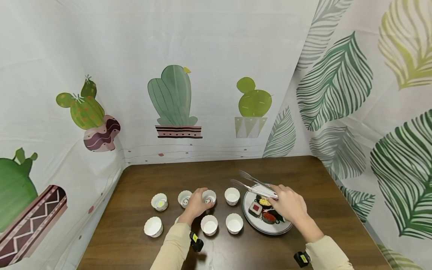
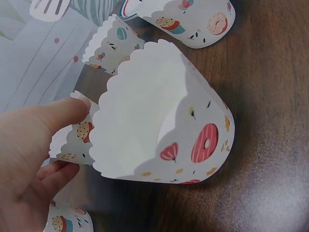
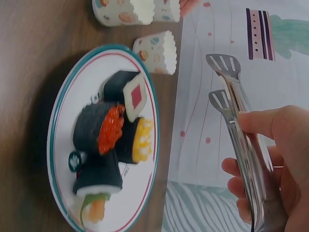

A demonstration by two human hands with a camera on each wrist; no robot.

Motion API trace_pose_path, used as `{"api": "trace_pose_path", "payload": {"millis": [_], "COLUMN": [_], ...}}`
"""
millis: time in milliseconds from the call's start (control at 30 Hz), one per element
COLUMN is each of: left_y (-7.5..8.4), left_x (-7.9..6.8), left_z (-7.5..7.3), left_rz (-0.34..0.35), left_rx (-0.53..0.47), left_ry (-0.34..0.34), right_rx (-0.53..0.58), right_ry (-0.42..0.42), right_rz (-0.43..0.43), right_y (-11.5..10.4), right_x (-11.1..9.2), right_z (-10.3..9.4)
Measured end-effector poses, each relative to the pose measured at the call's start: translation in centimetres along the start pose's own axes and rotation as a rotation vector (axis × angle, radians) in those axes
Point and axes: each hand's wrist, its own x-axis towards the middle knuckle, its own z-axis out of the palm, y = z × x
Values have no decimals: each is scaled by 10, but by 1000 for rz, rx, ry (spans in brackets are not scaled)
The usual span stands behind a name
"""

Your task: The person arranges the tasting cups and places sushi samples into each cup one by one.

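Note:
My left hand point(image 1: 195, 204) reaches into the back row of white scalloped paper baking cups. Its thumb and fingers grip the rim of one baking cup point(image 1: 210, 195), which has a small pattern or item at its bottom. In the left wrist view that cup point(image 2: 82, 133) sits between thumb and fingers, partly behind a nearer cup point(image 2: 159, 125) with printed doughnuts. My right hand point(image 1: 288, 202) holds metal tongs point(image 3: 248, 150), their slotted tips a little apart with nothing between them. Below the tongs, a round plate point(image 1: 261, 229) carries several sushi pieces point(image 3: 104, 128).
More baking cups stand around the left hand, among them a front-left cup point(image 1: 153, 227), a back-right cup point(image 1: 232, 196) and a back-left cup point(image 1: 159, 202) with something yellow-green inside. A printed cloth point(image 1: 216, 150) hangs behind the brown wooden table point(image 1: 135, 187).

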Motion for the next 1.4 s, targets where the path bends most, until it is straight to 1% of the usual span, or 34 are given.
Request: {"api": "trace_pose_path", "payload": {"millis": [300, 533, 700, 1133, 1400], "left_y": [1, 2, -1, 0, 2], "left_x": [0, 0, 1, 0, -1], "left_z": [-1, 0, 1, 1, -2], "left_rz": [-10, -17, -19, 4, 5], "left_rx": [-4, -10, -5, 1, -12], "left_ry": [-4, -12, -8, 4, 5], "right_rx": [-25, -46, -56, -75, -76], "right_ry": [-30, -3, -3, -55, -79], "right_rz": [29, 28, 22, 10, 2], "right_y": [21, 32, 39, 60, 72], "right_x": [-6, -12, -20, -44, -56], "right_z": [-8, -12, -15, -31, -33]}}
